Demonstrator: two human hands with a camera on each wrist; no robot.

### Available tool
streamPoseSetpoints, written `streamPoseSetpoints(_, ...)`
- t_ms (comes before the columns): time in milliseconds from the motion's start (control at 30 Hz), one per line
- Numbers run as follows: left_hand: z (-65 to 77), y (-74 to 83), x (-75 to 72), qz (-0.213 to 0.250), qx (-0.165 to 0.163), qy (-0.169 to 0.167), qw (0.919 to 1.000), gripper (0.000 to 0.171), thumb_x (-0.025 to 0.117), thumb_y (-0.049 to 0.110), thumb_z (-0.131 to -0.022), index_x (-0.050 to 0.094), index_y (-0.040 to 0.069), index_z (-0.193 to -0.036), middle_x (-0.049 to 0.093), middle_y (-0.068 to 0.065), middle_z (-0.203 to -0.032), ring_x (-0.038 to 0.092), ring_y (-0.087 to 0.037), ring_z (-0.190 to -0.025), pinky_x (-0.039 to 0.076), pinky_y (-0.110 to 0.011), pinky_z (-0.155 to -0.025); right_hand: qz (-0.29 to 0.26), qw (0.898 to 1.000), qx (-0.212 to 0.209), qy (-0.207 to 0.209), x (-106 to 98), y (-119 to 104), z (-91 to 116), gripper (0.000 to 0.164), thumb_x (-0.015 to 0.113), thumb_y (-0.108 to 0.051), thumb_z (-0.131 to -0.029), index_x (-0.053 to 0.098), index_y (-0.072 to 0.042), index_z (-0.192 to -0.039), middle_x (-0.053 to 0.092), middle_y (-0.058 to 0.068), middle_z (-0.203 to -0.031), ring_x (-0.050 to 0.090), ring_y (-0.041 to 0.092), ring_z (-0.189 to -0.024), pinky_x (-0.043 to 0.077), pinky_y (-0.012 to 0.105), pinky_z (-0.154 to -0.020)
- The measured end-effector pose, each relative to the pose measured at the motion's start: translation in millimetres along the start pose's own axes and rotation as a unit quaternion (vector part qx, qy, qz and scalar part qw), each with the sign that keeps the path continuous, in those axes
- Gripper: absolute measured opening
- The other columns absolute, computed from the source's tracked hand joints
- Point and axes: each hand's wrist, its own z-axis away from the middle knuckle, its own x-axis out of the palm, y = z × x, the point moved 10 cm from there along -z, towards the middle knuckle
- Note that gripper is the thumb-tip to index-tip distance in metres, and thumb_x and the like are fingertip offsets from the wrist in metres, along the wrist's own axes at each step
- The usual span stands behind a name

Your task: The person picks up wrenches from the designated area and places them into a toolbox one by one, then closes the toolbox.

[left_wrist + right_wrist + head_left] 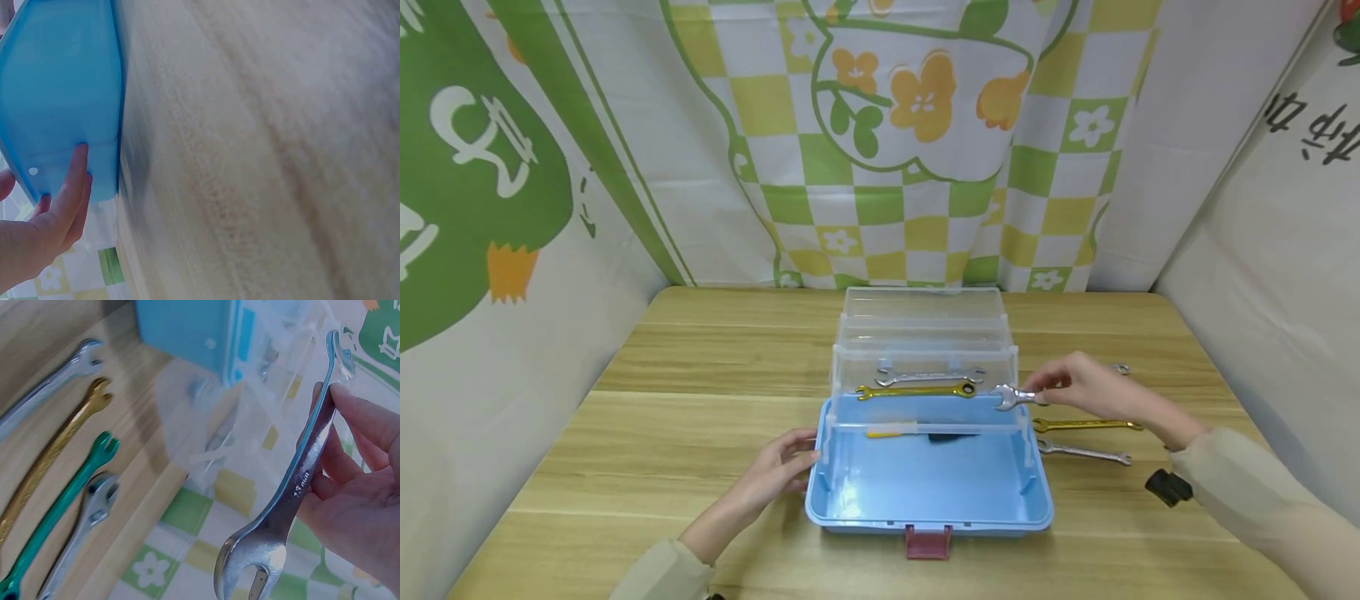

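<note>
My right hand [1086, 387] pinches a silver wrench [1015, 397] between thumb and fingers, beside the right edge of the clear trays. In the right wrist view this wrench [300, 469] hangs tilted, its open end low. My left hand [771, 467] holds the left wall of a blue toolbox [925, 492], with its thumb at the rim. In the left wrist view, fingers [75, 181] lie against the outer wall. The stepped clear trays [925, 333] are raised behind the box. A silver wrench [928, 378] and a gold ratchet wrench [917, 391] lie in them.
Right of the box lie a gold wrench [1086, 425] and a silver wrench [1086, 453]. The right wrist view adds a green wrench [62, 512] and an adjustable wrench [84, 528]. A yellow-orange item [887, 432] and a dark item [951, 437] show at the box's back.
</note>
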Motion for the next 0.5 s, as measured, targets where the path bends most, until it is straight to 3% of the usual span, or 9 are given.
streamPoseSetpoints(100, -0.2, -0.2, -0.3, 0.000, 0.000, 0.000, 1.0000, 0.052, 0.053, 0.017, -0.088, 0.032, -0.011, -0.127, 0.040, -0.030, -0.124, 0.053, -0.028, -0.101, 0.052, -0.036, -0.078, -0.014, 1.000, 0.002, -0.010, 3.4, -5.5, -9.9, 0.019, 0.054, -0.003, -0.085, 0.063, 0.002, -0.101, 0.065, 0.010, -0.094, 0.059, 0.018, -0.082, 0.053, 0.029, -0.066)
streamPoseSetpoints(300, 0.1, -0.1, 0.2, 0.001, 0.000, -0.006, 1.0000, 0.054, 0.053, 0.017, -0.088, 0.031, -0.011, -0.128, 0.039, -0.030, -0.125, 0.053, -0.028, -0.101, 0.052, -0.037, -0.078, -0.023, 0.999, -0.017, -0.020, 9.0, -20.0, -29.6, 0.018, 0.055, -0.003, -0.085, 0.064, 0.000, -0.099, 0.065, 0.009, -0.093, 0.058, 0.017, -0.076, 0.050, 0.023, -0.061)
streamPoseSetpoints(500, 0.3, 0.1, 0.0, -0.001, 0.001, -0.006, 1.0000, 0.054, 0.053, 0.018, -0.088, 0.031, -0.011, -0.128, 0.039, -0.030, -0.124, 0.053, -0.029, -0.101, 0.052, -0.037, -0.078, -0.036, 0.998, -0.036, -0.030, 15.9, -34.4, -45.2, 0.019, 0.053, -0.001, -0.085, 0.063, 0.003, -0.101, 0.065, 0.014, -0.095, 0.060, 0.026, -0.081, 0.052, 0.029, -0.064)
